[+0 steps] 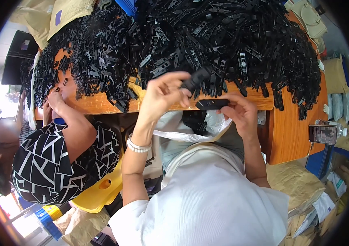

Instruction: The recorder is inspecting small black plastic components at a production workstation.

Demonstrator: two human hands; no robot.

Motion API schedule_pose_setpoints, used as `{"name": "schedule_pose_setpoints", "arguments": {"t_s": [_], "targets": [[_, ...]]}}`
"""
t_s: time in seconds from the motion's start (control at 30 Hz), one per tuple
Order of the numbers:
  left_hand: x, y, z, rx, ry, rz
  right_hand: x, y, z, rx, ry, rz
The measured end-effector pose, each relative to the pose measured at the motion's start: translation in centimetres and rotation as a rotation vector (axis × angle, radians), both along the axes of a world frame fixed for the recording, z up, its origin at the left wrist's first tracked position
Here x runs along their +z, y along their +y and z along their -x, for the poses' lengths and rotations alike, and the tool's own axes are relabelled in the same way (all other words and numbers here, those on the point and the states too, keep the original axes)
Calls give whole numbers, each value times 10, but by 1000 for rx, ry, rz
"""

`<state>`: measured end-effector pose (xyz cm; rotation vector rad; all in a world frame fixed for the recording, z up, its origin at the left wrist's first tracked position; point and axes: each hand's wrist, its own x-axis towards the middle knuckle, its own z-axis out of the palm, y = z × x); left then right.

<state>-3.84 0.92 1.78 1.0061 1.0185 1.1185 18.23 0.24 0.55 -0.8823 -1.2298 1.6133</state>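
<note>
At the left of the frame, a co-worker [59, 164] in a black-and-white patterned top sits by a yellow chair [100, 196], with a hand [54, 99] at the edge of the wooden table [141, 104]. Brown paper sacks [70, 16] stand in the upper left, and a great heap of black parts [174, 37] spreads from there across the upper frame, a few pieces hanging over the near edge.

Near the middle, the person's left hand [167, 92], a pale beaded bracelet [137, 145] on its wrist, has its fingers half curled and thumb and fingertips nearly together, pinching a blurred black piece [197, 80] just in front of the heap. Its long axis slants, one end up toward the upper right, the other down to the fingertips; blur hides which end is which.

Just right of and below it, the right hand [242, 112] is closed between thumb and fingers on a second black piece [209, 104]. This one lies almost level, its long axis across the frame and its free, rounded end pointing left. Beneath the hands, a white plastic bag [182, 136] lies open on the lap. Farther right are a phone [323, 134] and more wrapped packages [295, 184].
</note>
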Motion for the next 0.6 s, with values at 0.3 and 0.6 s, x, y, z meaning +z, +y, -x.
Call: {"name": "schedule_pose_setpoints", "arguments": {"t_s": [0.3,0.6], "targets": [[9,-41,-7,-110,452,-250,11,-12,18,-60,-396,-510],[-5,-62,1,-48,347,-110,12,-22,27,3,-419,-573]]}}
